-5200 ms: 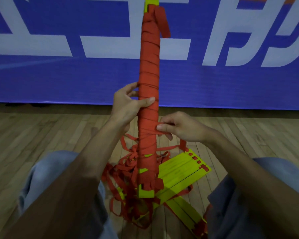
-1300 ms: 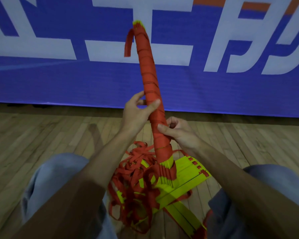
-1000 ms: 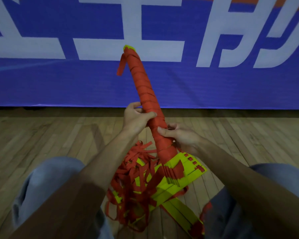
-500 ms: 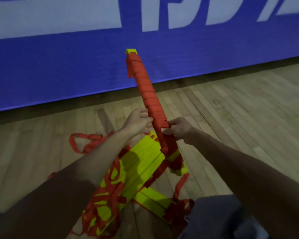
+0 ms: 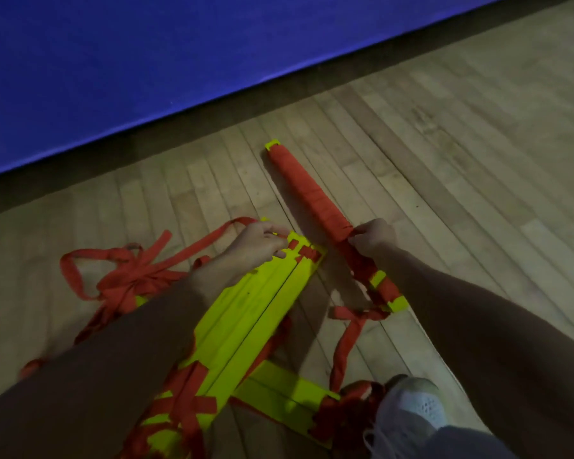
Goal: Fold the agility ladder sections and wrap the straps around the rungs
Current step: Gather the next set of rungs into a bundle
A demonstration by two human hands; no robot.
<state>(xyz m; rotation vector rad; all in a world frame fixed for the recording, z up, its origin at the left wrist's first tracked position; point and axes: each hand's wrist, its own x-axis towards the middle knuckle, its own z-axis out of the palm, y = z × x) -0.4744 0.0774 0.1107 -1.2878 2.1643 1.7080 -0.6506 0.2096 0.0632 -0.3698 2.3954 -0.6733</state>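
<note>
Part of yellow rungs point(image 5: 265, 309) hidden under left forearm point(image 5: 130, 342); shoe point(image 5: 411, 412) cut by bottom edge

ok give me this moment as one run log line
wrapped bundle: lying on floor | right hand: grips wrapped bundle | left hand: pinches red strap atop loose rungs | loose rungs: unwrapped

Rungs point(image 5: 259, 313): smooth yellow-green plastic, slight sheen. Straps point(image 5: 307, 190): matt red woven cloth webbing. Floor point(image 5: 444, 154): wood planks, dull satin finish.
</note>
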